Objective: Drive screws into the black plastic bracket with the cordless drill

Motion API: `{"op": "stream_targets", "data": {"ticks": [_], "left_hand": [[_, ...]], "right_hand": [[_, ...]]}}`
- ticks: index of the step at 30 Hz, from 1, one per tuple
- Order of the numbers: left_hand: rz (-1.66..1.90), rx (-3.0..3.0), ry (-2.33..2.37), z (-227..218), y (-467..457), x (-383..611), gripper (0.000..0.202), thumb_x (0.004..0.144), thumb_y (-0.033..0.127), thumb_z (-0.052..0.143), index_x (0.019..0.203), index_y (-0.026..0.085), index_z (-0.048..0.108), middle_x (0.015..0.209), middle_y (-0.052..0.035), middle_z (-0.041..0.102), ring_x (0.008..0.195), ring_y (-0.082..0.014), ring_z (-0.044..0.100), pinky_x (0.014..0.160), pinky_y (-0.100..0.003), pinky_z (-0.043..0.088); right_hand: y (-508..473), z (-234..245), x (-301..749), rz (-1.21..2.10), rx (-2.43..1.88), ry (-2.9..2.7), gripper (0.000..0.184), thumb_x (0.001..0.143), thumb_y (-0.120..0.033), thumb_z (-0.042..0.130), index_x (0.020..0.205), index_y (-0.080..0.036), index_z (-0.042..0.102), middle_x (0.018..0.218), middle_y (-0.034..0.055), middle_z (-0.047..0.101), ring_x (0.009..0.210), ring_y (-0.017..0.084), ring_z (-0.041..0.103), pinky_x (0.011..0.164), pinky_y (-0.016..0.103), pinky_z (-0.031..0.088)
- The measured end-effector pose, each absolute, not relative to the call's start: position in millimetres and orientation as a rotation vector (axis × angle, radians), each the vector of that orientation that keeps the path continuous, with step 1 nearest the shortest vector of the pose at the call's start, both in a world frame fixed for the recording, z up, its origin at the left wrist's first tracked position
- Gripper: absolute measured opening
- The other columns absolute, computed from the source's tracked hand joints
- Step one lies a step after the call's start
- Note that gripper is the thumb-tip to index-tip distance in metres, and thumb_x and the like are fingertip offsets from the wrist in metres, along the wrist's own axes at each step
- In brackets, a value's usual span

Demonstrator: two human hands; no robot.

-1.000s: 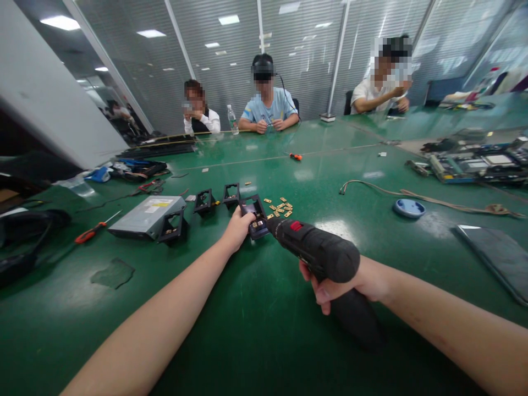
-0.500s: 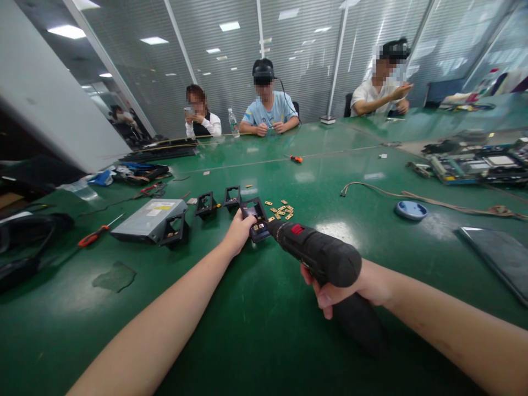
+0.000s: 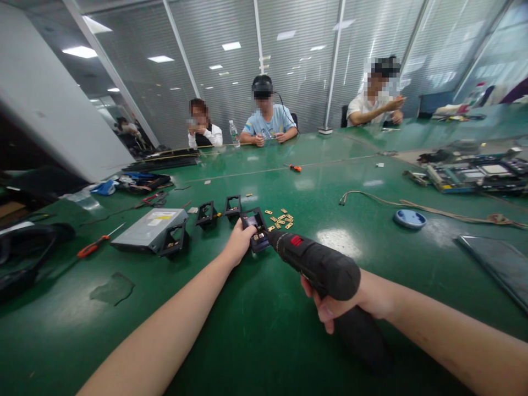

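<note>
My left hand [image 3: 240, 241] grips the near-left side of a black plastic frame [image 3: 264, 246] with brass-coloured pieces in it. A black cordless drill [image 3: 315, 261] with a red switch is in my right hand [image 3: 325, 308], fingers wrapped round its handle. The drill's nose points left at the frame's right side; whether its tip touches cannot be made out. Just beyond lie several small brass plates [image 3: 282, 220]. To the left stand more black frames: one [image 3: 233, 205] behind my left hand, another [image 3: 205, 213] beside it, and a third [image 3: 174, 240] against a silver disc drive.
The silver disc drive [image 3: 144, 228] and an orange screwdriver [image 3: 93, 247] lie left. A blue round dish [image 3: 410, 219], a cable [image 3: 383, 203], a dark flat panel [image 3: 495, 269] and circuit boards [image 3: 482, 171] are on the right. Several people sit across the green table [image 3: 247, 341].
The whole view has tilted up a little, so things sit lower in the picture. Both hands keep their hold on the frame and the drill.
</note>
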State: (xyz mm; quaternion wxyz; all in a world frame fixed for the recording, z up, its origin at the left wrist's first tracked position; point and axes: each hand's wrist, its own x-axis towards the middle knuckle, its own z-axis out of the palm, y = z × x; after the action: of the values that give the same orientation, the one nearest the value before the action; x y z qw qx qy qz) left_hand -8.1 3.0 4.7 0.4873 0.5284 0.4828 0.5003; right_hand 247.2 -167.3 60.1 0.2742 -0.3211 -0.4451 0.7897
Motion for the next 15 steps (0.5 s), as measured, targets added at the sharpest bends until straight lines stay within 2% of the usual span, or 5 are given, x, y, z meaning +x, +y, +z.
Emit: {"op": "stream_targets", "data": {"ticks": [7, 15], "left_hand": [[1.201, 1.282, 1.169, 5.8, 4.0, -8.6, 0.035, 0.066, 0.028, 0.073, 0.099, 0.022, 0.063, 0.094, -0.0026, 0.071, 0.091, -0.0242, 0.069, 0.089, -0.044, 0.060], [1.222, 1.282, 1.156, 6.0, 2.3, -6.9, 0.037, 0.067, 0.028, 0.075, 0.101, 0.022, 0.063, 0.092, -0.0022, 0.071, 0.087, -0.0235, 0.069, 0.087, -0.043, 0.060]], "right_hand": [[-165.7, 65.4, 247.4, 2.137, -0.865, -1.205, 0.050, 0.055, -0.021, 0.101, 0.087, -0.016, 0.062, 0.062, 0.0004, 0.074, 0.054, 0.018, 0.072, 0.052, 0.023, 0.056], [-165.0, 64.1, 245.8, 2.125, -0.872, -1.224, 0.049, 0.053, -0.021, 0.100, 0.083, -0.017, 0.062, 0.058, -0.0005, 0.071, 0.053, 0.018, 0.071, 0.051, 0.023, 0.052]]}}
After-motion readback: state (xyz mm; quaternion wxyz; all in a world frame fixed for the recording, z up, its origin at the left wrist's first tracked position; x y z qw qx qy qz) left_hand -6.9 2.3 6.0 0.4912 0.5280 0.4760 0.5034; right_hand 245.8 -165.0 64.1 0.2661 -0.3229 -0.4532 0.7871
